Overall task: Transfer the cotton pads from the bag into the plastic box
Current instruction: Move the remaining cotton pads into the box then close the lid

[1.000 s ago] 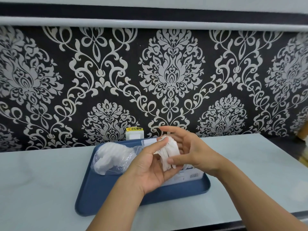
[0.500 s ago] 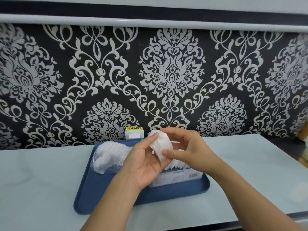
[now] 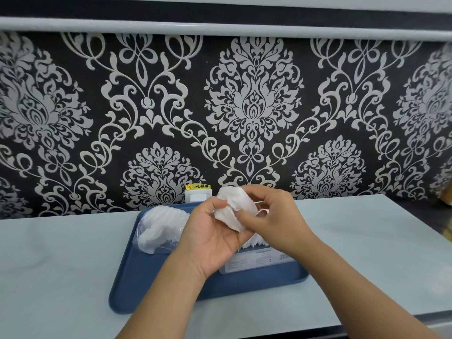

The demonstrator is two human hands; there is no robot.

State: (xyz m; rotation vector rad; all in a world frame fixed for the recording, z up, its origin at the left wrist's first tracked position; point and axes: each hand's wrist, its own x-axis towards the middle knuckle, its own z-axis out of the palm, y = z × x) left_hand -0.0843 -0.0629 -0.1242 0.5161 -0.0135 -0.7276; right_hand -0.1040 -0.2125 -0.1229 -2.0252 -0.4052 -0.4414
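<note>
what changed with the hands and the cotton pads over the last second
Both hands, left hand and right hand, rose a little above the plastic box, lifting the cotton pads they hold, which went from a flat bunch to a looser, crumpled one. Nothing was let go. The bag, the box and the blue tray stayed where they were.

Both hands are holding a bunch of white cotton pads (image 3: pixel 231 210) above a blue tray (image 3: pixel 137 289): left hand (image 3: pixel 211 237) is cradling it from below, right hand (image 3: pixel 274 221) is pinching it from the right. Clear bag (image 3: pixel 159 228) of pads is lying on the tray's left part. Plastic box (image 3: pixel 254 260), with pads standing in it, is sitting under the hands. Tray is resting on a pale table (image 3: pixel 61 265). Wall socket (image 3: pixel 197 194) with a yellow label is showing behind.
</note>
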